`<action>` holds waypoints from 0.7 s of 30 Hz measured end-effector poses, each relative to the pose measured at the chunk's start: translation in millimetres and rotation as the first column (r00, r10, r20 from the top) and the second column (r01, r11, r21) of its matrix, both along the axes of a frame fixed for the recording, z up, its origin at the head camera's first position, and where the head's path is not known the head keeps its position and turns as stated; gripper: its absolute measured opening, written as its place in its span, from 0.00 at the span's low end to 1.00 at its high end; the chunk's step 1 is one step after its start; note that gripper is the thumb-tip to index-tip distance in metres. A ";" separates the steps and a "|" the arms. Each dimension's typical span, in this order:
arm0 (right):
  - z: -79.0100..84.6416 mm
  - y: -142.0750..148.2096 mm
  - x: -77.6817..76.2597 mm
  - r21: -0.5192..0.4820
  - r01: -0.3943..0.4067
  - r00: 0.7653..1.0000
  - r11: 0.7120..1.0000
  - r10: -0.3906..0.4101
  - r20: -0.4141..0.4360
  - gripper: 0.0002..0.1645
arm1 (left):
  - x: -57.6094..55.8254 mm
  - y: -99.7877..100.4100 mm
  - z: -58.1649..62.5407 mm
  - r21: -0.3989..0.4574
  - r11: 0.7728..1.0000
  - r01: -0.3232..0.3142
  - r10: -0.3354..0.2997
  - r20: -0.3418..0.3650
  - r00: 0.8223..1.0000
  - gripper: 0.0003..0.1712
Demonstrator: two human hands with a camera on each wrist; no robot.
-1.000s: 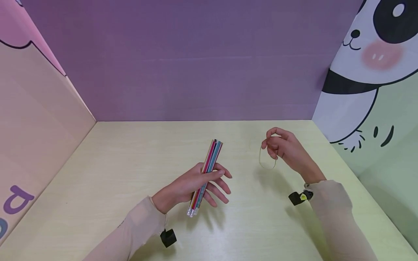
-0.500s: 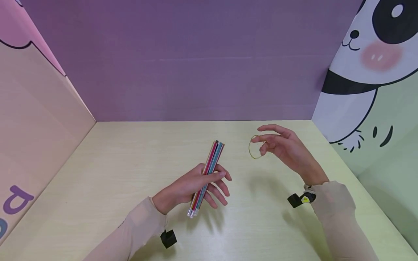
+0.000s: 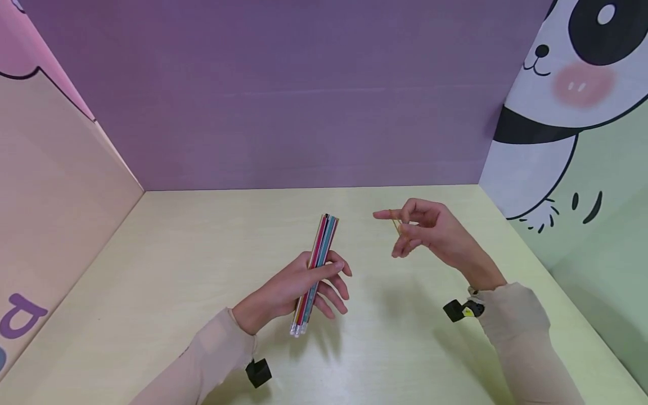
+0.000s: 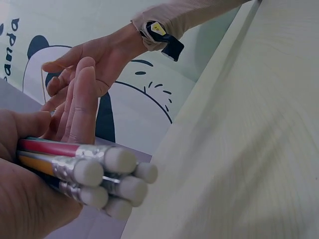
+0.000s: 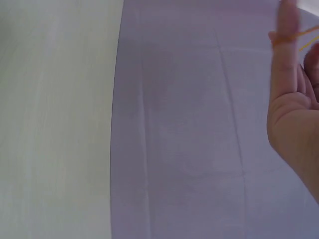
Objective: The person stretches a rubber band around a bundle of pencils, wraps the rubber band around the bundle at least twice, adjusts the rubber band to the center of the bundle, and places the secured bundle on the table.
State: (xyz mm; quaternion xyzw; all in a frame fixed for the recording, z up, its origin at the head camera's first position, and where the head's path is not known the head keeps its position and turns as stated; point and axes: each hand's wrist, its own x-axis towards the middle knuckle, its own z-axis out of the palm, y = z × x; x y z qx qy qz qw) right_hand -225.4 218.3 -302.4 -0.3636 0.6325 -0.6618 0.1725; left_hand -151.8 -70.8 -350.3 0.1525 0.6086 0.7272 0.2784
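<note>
Before the purple wall (image 3: 314, 95), above the bench (image 3: 202, 236), I saw the left hand (image 3: 287, 287) at lower centre, fingers spread, thumb clamping the pencils (image 3: 320, 242), likely leaving both ends free; right of centre, the right hand (image 3: 432, 232) pinched a rubber band (image 5: 305, 33), apparently stretching its loop.

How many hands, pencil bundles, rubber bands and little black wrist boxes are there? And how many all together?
Hands: left hand and right hand, 2
Pencils: one pencil bundle, 1
Bands: one rubber band, 1
Boxes: left black box and right black box, 2
Total: 6
</note>
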 end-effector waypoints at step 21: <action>9.8 -20.5 28.5 0.288 0.037 0.974 0.957 0.030 -0.226 0.44 | 16.7 21.0 -5.9 -0.044 0.985 0.165 -0.166 -0.003 0.986 0.18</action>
